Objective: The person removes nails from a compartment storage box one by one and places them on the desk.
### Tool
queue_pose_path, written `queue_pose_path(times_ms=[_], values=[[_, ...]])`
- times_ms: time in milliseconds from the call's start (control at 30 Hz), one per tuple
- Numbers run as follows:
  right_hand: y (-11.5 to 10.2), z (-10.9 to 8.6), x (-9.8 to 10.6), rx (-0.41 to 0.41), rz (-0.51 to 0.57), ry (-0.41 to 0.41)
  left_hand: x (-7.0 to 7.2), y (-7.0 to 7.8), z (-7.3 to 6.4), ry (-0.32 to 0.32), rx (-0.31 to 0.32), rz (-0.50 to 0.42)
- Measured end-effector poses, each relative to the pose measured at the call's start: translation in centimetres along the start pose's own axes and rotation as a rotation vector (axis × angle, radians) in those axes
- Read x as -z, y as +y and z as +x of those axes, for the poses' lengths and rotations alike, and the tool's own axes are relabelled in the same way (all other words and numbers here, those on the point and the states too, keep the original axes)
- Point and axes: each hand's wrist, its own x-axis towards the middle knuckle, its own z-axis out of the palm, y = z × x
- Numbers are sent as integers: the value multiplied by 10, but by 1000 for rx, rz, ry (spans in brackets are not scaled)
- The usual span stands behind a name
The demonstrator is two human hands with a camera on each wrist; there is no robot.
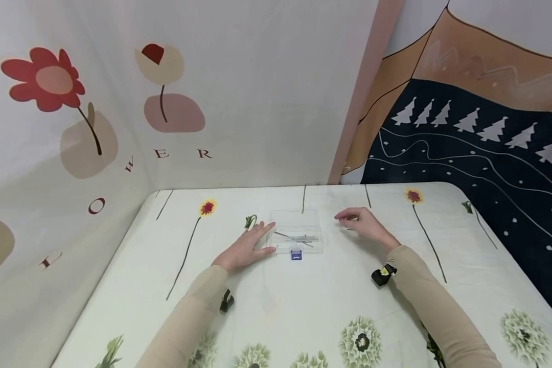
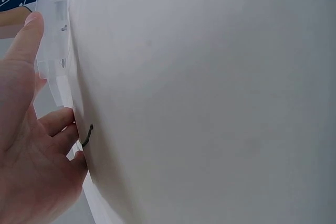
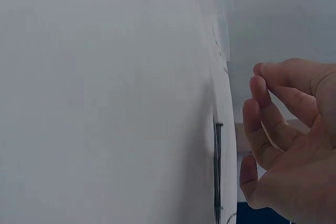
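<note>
A clear plastic box (image 1: 296,222) with a blue latch (image 1: 296,254) lies on the table, several thin metal nails (image 1: 305,238) inside it. At its left side is my left hand (image 1: 246,249), fingers spread; the thumb and a fingertip reach the box's edge. In the left wrist view the thumb lies along the box wall (image 2: 52,45), and other fingertips meet the cloth. Right of the box, my right hand (image 1: 365,225) hovers over the table with bent fingers, thumb and index tips close together, nothing visible between them. Below it, a dark nail (image 3: 218,171) lies on the cloth.
A white cloth (image 1: 303,296) printed with flowers covers the table. Behind it hangs a pale curtain (image 1: 267,102) with flower prints and letters. On the right hangs a dark fabric (image 1: 441,153) with a tree pattern. Each wrist carries a small black camera (image 1: 383,275).
</note>
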Motion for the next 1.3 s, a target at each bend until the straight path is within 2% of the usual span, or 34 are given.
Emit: queue_pose_path(times_ms=[133,500,1067,1300], values=[[-5,2,-7,50,-1,-3,1,1,0,-2,2,2],[-22,6,-22,30,15,-32,2,3,0,-5,15,3],[-40,16,-46,133,22,-116,3,7,1,7,9,-14],[-40,18,-57,94,-11,-133,2,8,1,-5,20,-9]])
